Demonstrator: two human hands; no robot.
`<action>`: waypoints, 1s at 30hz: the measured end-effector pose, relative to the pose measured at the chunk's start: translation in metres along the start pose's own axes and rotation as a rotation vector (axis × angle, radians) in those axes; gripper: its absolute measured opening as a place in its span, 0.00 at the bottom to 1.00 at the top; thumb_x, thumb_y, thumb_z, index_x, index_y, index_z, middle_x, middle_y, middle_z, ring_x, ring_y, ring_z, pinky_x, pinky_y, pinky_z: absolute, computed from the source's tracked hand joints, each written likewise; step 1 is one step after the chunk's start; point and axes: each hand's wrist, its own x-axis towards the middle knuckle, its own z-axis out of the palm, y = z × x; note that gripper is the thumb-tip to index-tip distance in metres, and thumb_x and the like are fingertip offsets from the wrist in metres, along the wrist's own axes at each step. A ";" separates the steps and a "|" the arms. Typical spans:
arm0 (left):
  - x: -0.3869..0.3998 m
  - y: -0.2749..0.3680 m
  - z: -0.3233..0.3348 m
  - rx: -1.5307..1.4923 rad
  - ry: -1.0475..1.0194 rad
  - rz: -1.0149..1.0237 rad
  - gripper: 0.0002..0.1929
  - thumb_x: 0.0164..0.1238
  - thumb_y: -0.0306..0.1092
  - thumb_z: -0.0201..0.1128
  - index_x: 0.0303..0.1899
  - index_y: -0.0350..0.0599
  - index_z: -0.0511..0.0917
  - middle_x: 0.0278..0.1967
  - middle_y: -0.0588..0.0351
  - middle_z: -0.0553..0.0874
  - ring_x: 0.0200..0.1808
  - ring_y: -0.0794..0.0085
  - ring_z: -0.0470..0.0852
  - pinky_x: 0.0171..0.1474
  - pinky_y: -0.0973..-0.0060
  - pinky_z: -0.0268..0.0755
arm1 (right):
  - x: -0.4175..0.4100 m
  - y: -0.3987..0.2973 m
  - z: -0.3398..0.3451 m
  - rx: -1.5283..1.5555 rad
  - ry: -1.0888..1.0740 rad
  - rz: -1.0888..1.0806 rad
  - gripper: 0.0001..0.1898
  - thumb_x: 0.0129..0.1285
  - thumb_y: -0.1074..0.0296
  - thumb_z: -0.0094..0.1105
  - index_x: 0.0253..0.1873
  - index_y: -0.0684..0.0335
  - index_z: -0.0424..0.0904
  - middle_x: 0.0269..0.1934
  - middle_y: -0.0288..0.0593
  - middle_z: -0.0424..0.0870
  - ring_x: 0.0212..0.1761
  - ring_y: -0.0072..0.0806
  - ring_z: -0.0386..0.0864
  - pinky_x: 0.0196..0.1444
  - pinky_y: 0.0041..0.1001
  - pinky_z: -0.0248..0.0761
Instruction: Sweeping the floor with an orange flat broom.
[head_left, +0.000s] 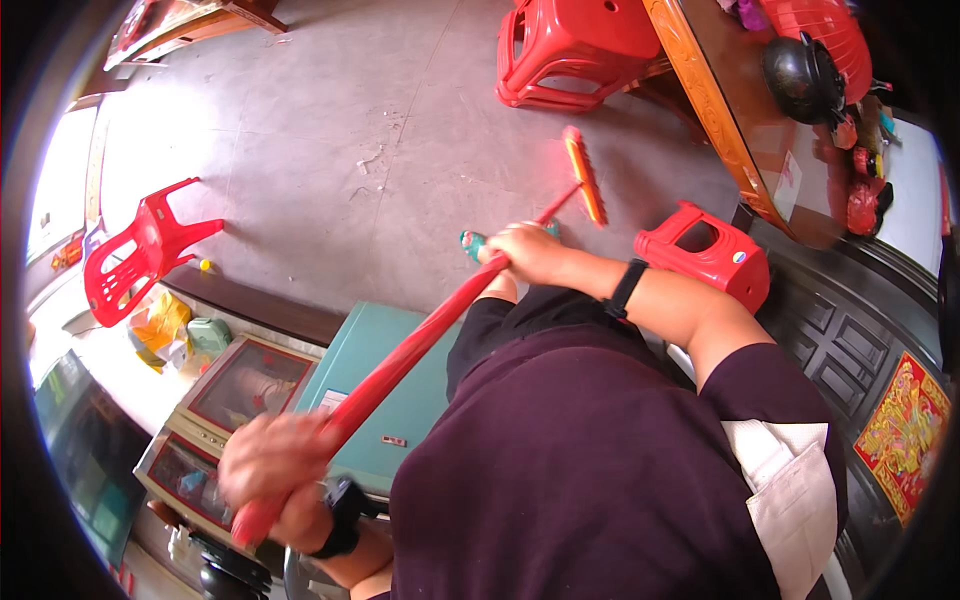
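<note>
A broom with a red handle (420, 352) slants across in front of my body. Near the handle's upper end, my left hand (277, 472) is wrapped around it, slightly blurred. Further down the shaft, my right hand (525, 251) grips it too. The broom head (586, 176), orange and red, is at the floor ahead and to the right of my feet. Its bristles are blurred. A teal sandal (472, 244) shows beside my right hand, and the other foot is partly hidden behind the handle and hand. Scraps of debris (367, 161) lie scattered on the grey concrete floor (315, 135).
Stacked red plastic stools (577, 56) stand ahead by a wooden-edged table (712, 97). Another red stool (705, 251) is close on my right. A red plastic chair (150, 251) stands at left. A teal cabinet-like appliance (405, 382) and a glass-fronted cabinet (247, 382) are on my left.
</note>
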 end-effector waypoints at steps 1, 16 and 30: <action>0.009 -0.003 0.016 0.055 -0.050 -0.097 0.08 0.45 0.33 0.67 0.25 0.41 0.79 0.33 0.48 0.89 0.38 0.56 0.89 0.37 0.72 0.76 | -0.015 0.015 -0.002 -0.031 -0.007 0.076 0.08 0.50 0.62 0.68 0.30 0.55 0.77 0.28 0.41 0.82 0.37 0.42 0.81 0.42 0.40 0.72; 0.028 0.070 -0.064 0.179 -0.211 0.334 0.11 0.61 0.35 0.56 0.27 0.36 0.78 0.26 0.39 0.85 0.31 0.46 0.88 0.28 0.61 0.79 | 0.097 -0.089 0.008 0.262 -0.009 -0.205 0.06 0.53 0.59 0.64 0.32 0.52 0.80 0.30 0.40 0.84 0.42 0.40 0.81 0.46 0.42 0.71; 0.082 -0.092 0.242 -0.435 -0.219 -0.243 0.12 0.55 0.28 0.71 0.40 0.32 0.82 0.46 0.44 0.86 0.54 0.55 0.83 0.56 0.66 0.73 | -0.113 0.252 -0.124 -0.166 -0.018 0.329 0.01 0.56 0.72 0.59 0.34 0.57 0.78 0.31 0.47 0.83 0.37 0.46 0.81 0.39 0.36 0.72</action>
